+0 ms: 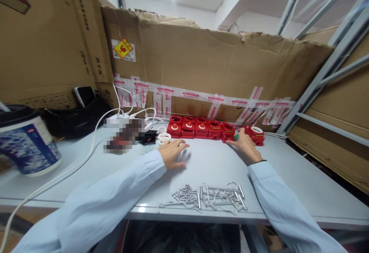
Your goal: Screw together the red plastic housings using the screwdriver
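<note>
Grip status: right grip (244, 142) is half-closed, fingertips against the row of red square plastic housings (201, 127) near its right end. A small green piece (236, 137) sits at the thumb and forefinger. It looks pinched, but I can't tell if it's actually held or just touched. Left grip (173, 153) is open, flat on the grey table (288, 176), holding nothing, just beside a white plastic ring (164, 138).

The housings stand side by side at the back of the table, against the taped brown cardboard wall (216, 64). Some show white inserts with a red centre, others look like open sockets.

My read on doing this well:
- keep the left palm planted as a brace, or move it onto the row so the housings don't slide
- bring the green piece in square to the socket, with no sideways push on its neighbours
- keep sleeves clear of the loose pile of silver metal screws and wire clips (206, 197) at the near edge

Hard to make out:
- right fingertips hide the housing they touch
- the last housing beyond the hand is partly covered
- a patch left of the ring is blurred out
- the white-and-blue tub (27, 147) is cut off at the left edge
</note>
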The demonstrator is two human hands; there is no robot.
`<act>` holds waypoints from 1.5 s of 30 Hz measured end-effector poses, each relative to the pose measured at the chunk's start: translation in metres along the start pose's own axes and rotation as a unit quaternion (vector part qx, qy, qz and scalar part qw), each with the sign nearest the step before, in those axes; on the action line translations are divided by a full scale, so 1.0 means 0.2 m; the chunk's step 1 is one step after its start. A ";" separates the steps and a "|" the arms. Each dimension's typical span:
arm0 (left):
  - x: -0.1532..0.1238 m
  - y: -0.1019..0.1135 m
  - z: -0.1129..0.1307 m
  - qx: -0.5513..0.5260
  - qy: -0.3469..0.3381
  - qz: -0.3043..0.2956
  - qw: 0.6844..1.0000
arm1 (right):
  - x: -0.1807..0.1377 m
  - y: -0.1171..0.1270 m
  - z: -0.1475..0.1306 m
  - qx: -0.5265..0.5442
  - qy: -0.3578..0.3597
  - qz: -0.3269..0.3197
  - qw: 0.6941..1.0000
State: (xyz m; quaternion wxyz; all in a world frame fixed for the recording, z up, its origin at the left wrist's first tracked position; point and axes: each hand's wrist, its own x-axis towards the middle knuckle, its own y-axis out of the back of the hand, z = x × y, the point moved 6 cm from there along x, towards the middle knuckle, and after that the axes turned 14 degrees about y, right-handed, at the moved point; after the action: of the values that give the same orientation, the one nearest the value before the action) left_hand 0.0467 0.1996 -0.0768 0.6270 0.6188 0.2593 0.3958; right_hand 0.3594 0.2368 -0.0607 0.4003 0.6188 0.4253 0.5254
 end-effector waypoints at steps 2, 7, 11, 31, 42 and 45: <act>0.00 0.00 0.00 0.000 0.001 -0.005 1.000 | 0.01 -0.01 0.00 0.006 0.008 0.012 1.000; 0.00 0.00 0.00 0.001 0.002 -0.012 1.000 | 0.04 -0.01 0.00 0.031 0.049 0.027 0.998; 0.00 -0.01 0.00 0.002 -0.003 -0.010 1.000 | 0.04 0.09 0.12 -0.001 -0.012 0.081 0.997; 0.00 -0.02 -0.01 0.005 -0.005 -0.009 1.000 | -0.06 0.08 0.56 -0.044 -0.161 -0.018 0.986; 0.00 -0.01 0.00 -0.003 -0.012 0.000 1.000 | -0.35 0.16 0.51 -0.040 -0.003 -0.096 0.995; 0.00 -0.01 0.01 0.002 -0.011 -0.004 1.000 | -0.40 0.18 0.35 -0.008 0.055 -0.113 0.992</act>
State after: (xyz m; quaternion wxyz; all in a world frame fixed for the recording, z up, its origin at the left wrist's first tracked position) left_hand 0.0487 0.1986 -0.0777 0.6299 0.6235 0.2558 0.3862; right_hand 0.4264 0.1469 -0.0612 0.4384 0.5336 0.5097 0.5131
